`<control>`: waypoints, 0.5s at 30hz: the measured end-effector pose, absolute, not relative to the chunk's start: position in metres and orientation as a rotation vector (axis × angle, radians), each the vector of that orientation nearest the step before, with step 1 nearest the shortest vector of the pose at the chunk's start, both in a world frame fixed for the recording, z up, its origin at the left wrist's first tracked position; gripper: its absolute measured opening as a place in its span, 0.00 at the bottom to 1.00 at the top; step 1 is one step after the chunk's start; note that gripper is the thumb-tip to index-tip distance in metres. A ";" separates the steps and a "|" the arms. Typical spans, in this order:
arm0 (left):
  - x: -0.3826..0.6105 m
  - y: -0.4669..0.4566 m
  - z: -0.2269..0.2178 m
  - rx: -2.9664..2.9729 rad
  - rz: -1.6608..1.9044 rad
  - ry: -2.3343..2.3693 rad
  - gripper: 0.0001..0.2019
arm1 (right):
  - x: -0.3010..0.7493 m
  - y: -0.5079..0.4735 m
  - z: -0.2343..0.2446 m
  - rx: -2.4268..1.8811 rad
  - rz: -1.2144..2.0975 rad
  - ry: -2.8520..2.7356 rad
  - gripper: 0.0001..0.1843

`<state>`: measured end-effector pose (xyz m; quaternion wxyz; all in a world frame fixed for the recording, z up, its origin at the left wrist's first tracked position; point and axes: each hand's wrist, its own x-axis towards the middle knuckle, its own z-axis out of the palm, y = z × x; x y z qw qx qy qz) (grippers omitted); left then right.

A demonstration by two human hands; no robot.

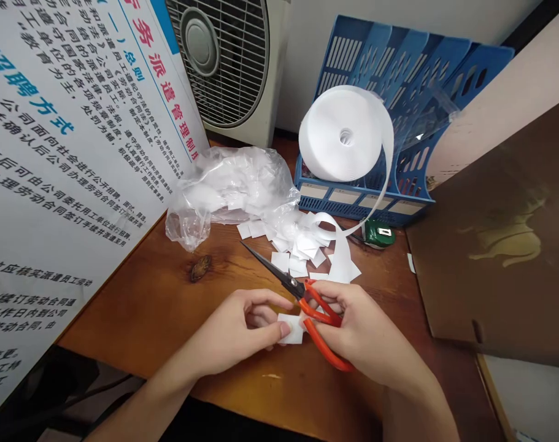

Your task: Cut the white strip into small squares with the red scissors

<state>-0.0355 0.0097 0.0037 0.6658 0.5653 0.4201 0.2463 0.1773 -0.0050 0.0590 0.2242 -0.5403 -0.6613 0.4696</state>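
Observation:
Between thumb and fingers, my left hand pinches a small white square piece that looks cut from the strip. My right hand grips red-handled scissors, their dark blades pointing up and to the left, above the table. My right fingertips are close to the right edge of the white piece. Beyond the hands, several loose white squares lie in a heap. A white strip curls down to them from a large roll of white tape-like material.
A clear plastic bag of white pieces lies left of the heap. Behind the roll stands a blue file rack, with a green tape measure before it. A printed board, a fan and a brown box surround the wooden table.

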 end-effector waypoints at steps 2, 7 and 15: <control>-0.036 0.009 0.003 1.323 0.520 0.882 0.15 | 0.178 -0.006 0.060 -1.489 1.279 -1.842 0.04; -0.035 0.007 -0.004 1.458 0.580 0.875 0.15 | 0.176 -0.006 0.057 -1.546 1.162 -1.886 0.02; -0.037 0.003 -0.001 1.939 0.858 1.155 0.13 | 0.179 0.001 0.057 -1.490 0.944 -1.504 0.14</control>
